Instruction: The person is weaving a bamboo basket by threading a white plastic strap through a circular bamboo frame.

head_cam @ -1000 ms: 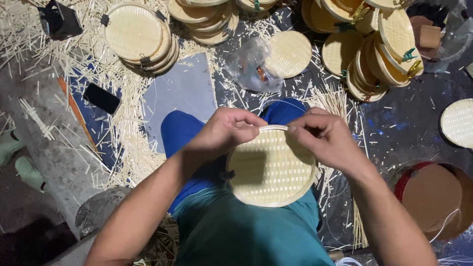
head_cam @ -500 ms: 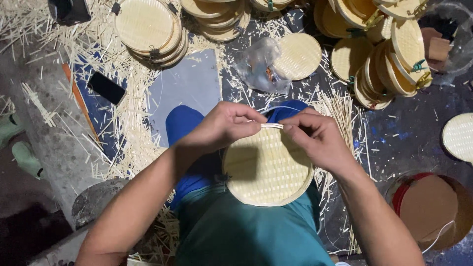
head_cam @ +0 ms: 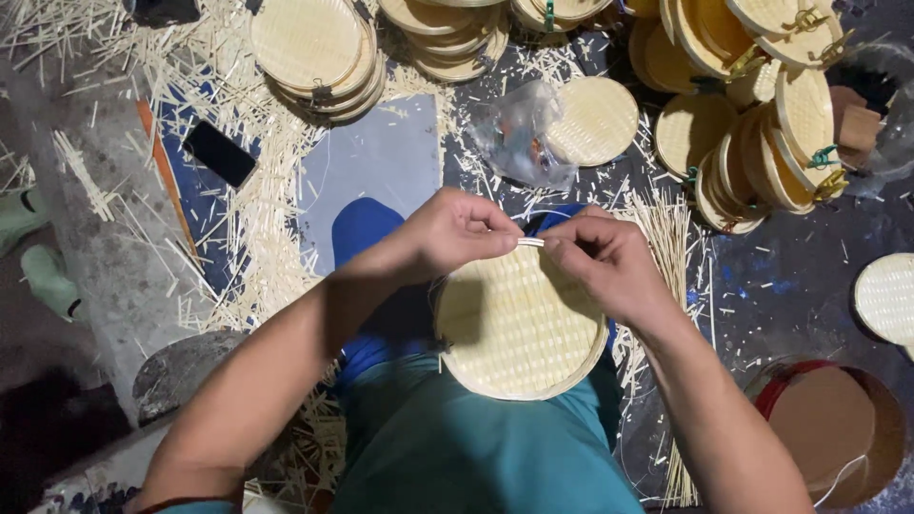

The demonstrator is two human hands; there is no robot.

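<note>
While both hands pinch it, bamboo strip lies crosswise.

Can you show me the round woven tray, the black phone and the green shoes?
round woven tray (head_cam: 519,328), head view, middle of its weave
black phone (head_cam: 219,152), head view, its dark screen
green shoes (head_cam: 48,276), head view, nearer shoe's top

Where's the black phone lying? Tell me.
In the head view, the black phone lies upper left on the floor among bamboo splints, below the stack of woven discs.
</note>
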